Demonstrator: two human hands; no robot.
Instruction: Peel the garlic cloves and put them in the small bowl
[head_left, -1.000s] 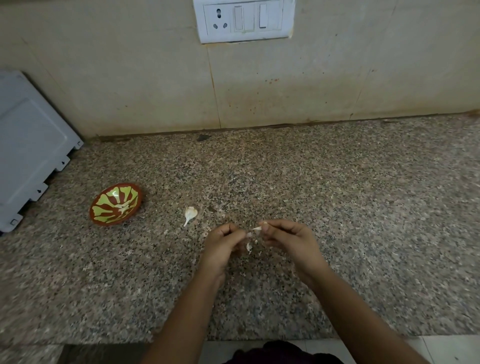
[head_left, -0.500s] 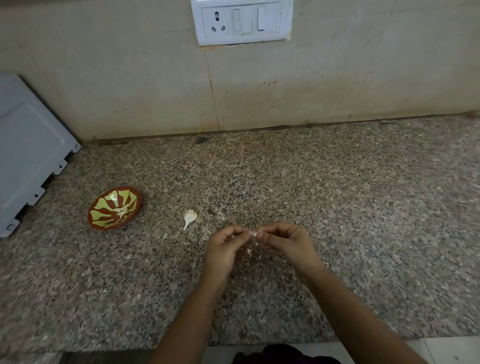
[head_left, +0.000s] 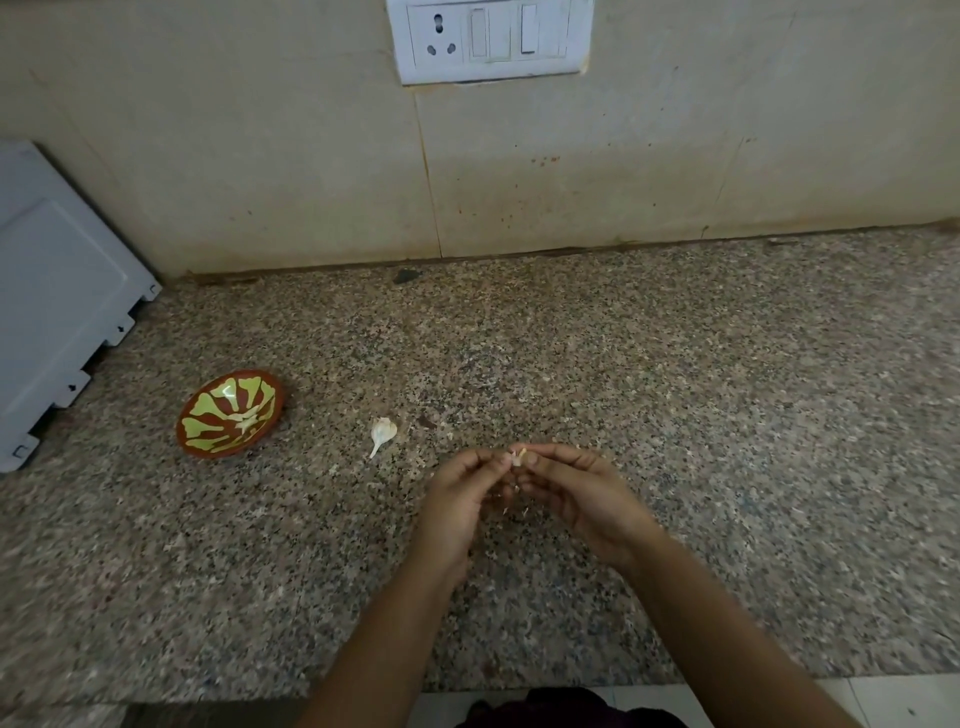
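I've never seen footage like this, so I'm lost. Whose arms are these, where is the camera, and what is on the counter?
There is no machine here: a person works with bare hands, and the single camera sits on their head, looking forward and down, so the arms enter from the bottom edge. The left hand and right hand pinch a garlic clove between them, above a speckled stone counter. A second clove, in its skin, lies on the counter to the left, and farther left stands a small bowl with a brown and yellow pattern. Behind, on the wall, is a switch plate.
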